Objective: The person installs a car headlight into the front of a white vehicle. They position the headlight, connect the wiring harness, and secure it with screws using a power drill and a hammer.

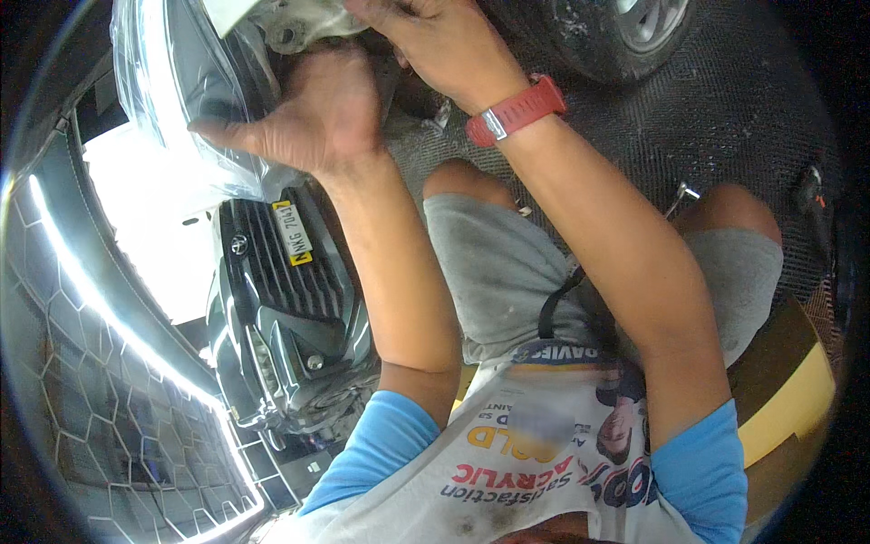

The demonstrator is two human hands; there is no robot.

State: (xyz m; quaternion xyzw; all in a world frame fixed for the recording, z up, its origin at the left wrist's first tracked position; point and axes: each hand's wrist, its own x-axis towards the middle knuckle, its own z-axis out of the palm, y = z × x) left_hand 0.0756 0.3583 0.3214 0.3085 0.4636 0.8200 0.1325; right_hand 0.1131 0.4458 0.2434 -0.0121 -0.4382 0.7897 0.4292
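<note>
My left hand [322,113] is raised palm-up with the thumb spread, beside a plastic-wrapped dark car part [186,82]; its fingertips reach toward the underside of a whitish metal piece [290,23] at the top and are partly hidden. Just right of that piece, my right hand [412,36], below which a red watch circles the wrist, has its fingers bent around something at the top edge that I cannot make out. A black tire with a silver rim [598,45] stands to the upper right of both hands.
A dark car front with a grille [263,290] lies left of me. On the textured floor [634,136] are a metal tool [684,195] by my right knee and a black tool with orange [807,190]. A yellow board [788,363] is beside me; lit hexagon panels line the left.
</note>
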